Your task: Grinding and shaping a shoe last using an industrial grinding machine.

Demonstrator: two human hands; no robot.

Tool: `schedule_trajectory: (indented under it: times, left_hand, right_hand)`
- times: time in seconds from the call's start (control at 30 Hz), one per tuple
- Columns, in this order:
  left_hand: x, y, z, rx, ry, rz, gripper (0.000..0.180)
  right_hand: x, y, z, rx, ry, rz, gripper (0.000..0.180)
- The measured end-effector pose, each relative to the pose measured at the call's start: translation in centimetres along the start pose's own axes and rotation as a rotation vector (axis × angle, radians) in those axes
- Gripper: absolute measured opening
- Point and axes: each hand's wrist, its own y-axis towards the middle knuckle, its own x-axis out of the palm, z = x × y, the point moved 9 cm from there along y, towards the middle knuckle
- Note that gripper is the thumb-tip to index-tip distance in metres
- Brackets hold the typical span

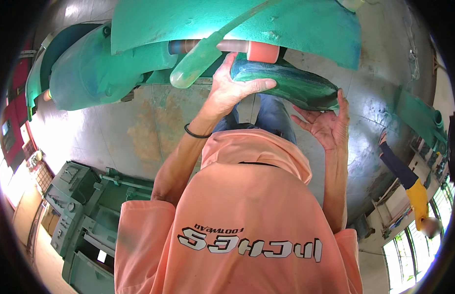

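Two hands, left hand (232,90) gripping, right hand (327,125) open beneath, hold green slab (286,83).

Colours and patterns in the head view. Curved rubber sheet (291,83) — dark green, streaked with lighter teal and blue-white marbling. Broad machine guard (237,24) above it — uniform sea-green, faintly mottled. Cylindrical roller (227,47) — pale pink at the middle, salmon-red at the right end, blue-grey towards the left. Short-sleeved shirt (237,215) — plain peach-orange, with black-outlined white lettering across the chest. Thin wristband (195,133) — black. Concrete floor (124,127) — grey, blotched with rust-brown stains. Boxy machine cabinet (70,196) at lower left — dull grey-green.
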Motion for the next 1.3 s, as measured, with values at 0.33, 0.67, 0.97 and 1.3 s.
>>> schedule_trajectory:
  times: [0.33, 0.67, 0.97, 1.3]
  left_hand:
    - [0.6, -0.5, 0.9, -0.081, -0.103, -0.002, 0.113]
    - [2.0, -1.6, 4.4, -0.048, 0.157, -0.03, 0.118]
    - [2.1, -0.6, 3.4, -0.075, 0.1, -0.065, 0.099]
    - [2.0, -1.3, 4.7, -0.037, 0.228, -0.045, 0.1]
  right_hand:
    - [0.2, 0.5, 0.4, 0.009, 0.02, -0.018, 0.102]
    - [-1.2, 0.4, 1.6, 0.044, 0.118, -0.048, 0.106]
    - [-2.2, 1.5, 2.5, 0.05, 0.17, -0.005, 0.106]
    - [-1.2, 1.5, 2.3, 0.05, 0.167, -0.091, 0.104]
